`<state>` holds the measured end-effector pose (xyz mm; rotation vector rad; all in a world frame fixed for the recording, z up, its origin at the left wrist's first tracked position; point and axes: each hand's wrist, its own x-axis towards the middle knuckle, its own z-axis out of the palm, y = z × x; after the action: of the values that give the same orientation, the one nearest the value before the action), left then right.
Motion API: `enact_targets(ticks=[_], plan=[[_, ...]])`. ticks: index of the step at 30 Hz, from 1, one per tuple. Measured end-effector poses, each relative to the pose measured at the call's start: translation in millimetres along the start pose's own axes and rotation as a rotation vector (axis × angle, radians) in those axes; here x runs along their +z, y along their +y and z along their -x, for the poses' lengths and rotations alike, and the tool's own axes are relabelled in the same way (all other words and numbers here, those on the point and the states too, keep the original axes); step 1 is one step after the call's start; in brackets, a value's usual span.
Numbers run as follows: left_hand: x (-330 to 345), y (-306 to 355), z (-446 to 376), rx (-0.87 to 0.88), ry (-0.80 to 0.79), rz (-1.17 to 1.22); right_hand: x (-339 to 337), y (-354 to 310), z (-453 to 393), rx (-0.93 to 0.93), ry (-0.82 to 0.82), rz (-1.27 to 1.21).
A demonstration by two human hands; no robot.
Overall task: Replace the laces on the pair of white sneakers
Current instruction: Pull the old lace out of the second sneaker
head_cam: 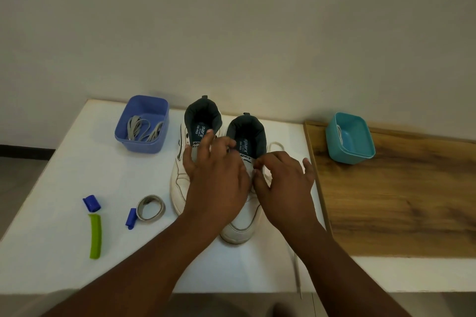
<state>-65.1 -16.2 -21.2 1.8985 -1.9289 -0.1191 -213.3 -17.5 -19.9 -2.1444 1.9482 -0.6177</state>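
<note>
Both hands work over the lacing area of the right sneaker [243, 224]: the left hand [219, 183] lies across both sneakers with fingers loosely spread, and the right hand [282, 183] pinches the white lace [275, 145] at the eyelets. The left sneaker [180, 180] stands touching the right one, heels toward the surface's far edge. A purple bin [143, 125] holding grey laces [141, 130] sits near the far-left corner, a teal bin [350, 137] at the far right.
</note>
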Motion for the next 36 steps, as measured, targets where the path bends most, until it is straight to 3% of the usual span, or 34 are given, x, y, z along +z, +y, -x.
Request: enact_targets(ticks=[3,9,13,15,20,22,27,33,36], plan=[[-1.5,-5.2,-3.3,-0.077,0.084,0.078,0.6,-0.1,-1.1,0.02,-0.007,-0.014],[9.0,-1.7,3.4,0.081,-0.133,-0.035,2.4,-0.8,0.2,0.014,-0.032,-0.054],[9.6,-10.8,-2.3,0.058,-0.117,-0.002,0.0,-0.7,-0.2,0.025,-0.032,-0.077],[6.5,-8.1,-3.7,0.022,-0.046,0.052,0.3,-1.2,-0.4,0.026,-0.025,-0.065],[-16.8,-11.4,-11.3,-0.155,0.331,0.458,-0.6,-2.7,0.8,0.034,-0.04,-0.07],[-18.9,-17.8,-16.4,-0.057,0.26,0.368,-0.8,-4.0,-0.3,0.032,-0.044,-0.083],[1.3,-6.4,-1.0,0.085,-0.174,-0.002,0.0,-2.4,-2.7,0.043,-0.046,-0.073],[3.9,-12.4,-5.0,0.055,-0.078,-0.028,0.4,-2.7,-1.0,0.043,-0.039,-0.067],[-3.5,-9.8,-3.9,-0.019,0.06,-0.075,-1.6,-3.0,-0.3,0.042,-0.038,-0.04]])
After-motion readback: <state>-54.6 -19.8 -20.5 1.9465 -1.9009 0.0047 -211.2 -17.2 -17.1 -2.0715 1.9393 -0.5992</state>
